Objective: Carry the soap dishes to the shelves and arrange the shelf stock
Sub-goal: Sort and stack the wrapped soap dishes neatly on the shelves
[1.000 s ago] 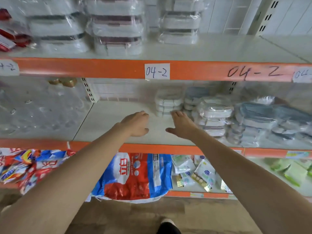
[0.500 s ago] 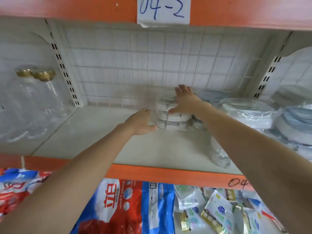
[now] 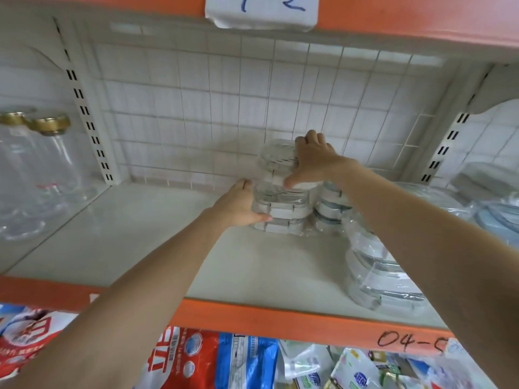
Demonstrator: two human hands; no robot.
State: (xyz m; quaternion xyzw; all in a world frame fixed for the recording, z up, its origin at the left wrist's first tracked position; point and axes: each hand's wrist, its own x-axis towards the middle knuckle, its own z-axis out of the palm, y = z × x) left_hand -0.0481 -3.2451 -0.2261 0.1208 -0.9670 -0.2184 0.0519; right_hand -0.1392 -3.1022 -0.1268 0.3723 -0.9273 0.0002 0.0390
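A stack of white soap dishes [image 3: 280, 209] in clear plastic wrap stands at the back of the grey middle shelf [image 3: 157, 242]. My left hand [image 3: 238, 204] grips the stack's left side, thumb across the front of a lower dish. My right hand [image 3: 311, 161] holds the top wrapped dish [image 3: 276, 158], fingers over its far edge and thumb on its front. That top dish sits tilted on the stack. More wrapped dishes with grey-blue rims [image 3: 328, 203] stand right behind my right forearm.
Another wrapped pile of dishes [image 3: 376, 276] sits near the orange shelf front [image 3: 252, 318] at right. Clear glass bottles with gold caps [image 3: 42, 169] fill the left bay. Detergent bags [image 3: 196, 360] lie on the shelf below. A wire grid backs the shelf.
My head moved closer to the shelf. My left hand went from beside the stack to gripping its side. My right hand shifted onto the top dish, which now sits tilted.
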